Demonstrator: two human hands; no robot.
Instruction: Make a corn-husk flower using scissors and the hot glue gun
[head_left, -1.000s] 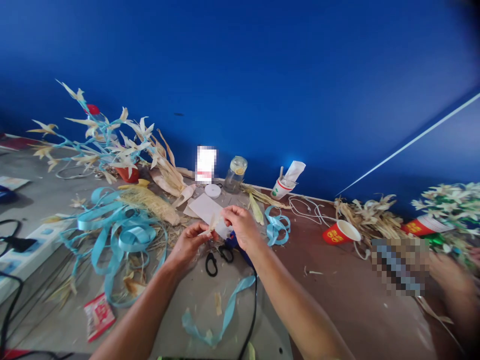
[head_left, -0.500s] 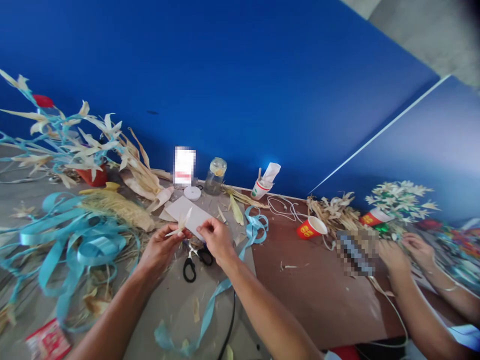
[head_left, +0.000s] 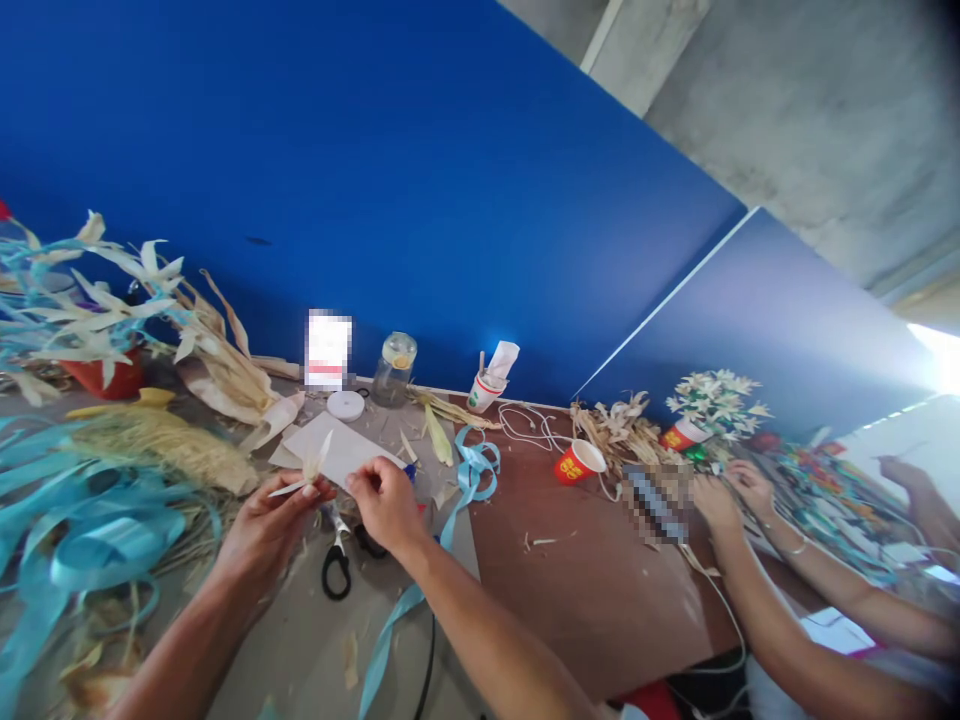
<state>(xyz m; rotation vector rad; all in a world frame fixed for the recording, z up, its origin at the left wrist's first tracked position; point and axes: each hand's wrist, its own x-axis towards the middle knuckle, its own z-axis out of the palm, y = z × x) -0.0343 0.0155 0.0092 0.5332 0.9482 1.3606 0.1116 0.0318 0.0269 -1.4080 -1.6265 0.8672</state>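
Pinched in the fingertips of my left hand [head_left: 264,528] is a small pale corn-husk flower [head_left: 322,456] with narrow pointed petals. My right hand [head_left: 388,508] is a short way to its right, thumb and forefinger pressed together; whatever is between them is too small to make out. Behind both hands lies a pale card [head_left: 300,440] on the table. Black-handled scissors [head_left: 336,574] rest below and between the hands, partly covered by my right hand. A light-blue ribbon [head_left: 388,640] runs under my right forearm.
Looped blue ribbon [head_left: 112,550] and a husk-flower branch [head_left: 112,305] fill the left. A glass jar [head_left: 394,375], a white cup [head_left: 486,390] and a red paper cup [head_left: 576,464] stand behind. Another person's hands [head_left: 716,500] work at the right beside dried husks [head_left: 622,430].
The view has turned rightward, so the table things sit further left. My left hand still holds the husk flower, my right stays pinched beside it. Another arm shows at the far right.
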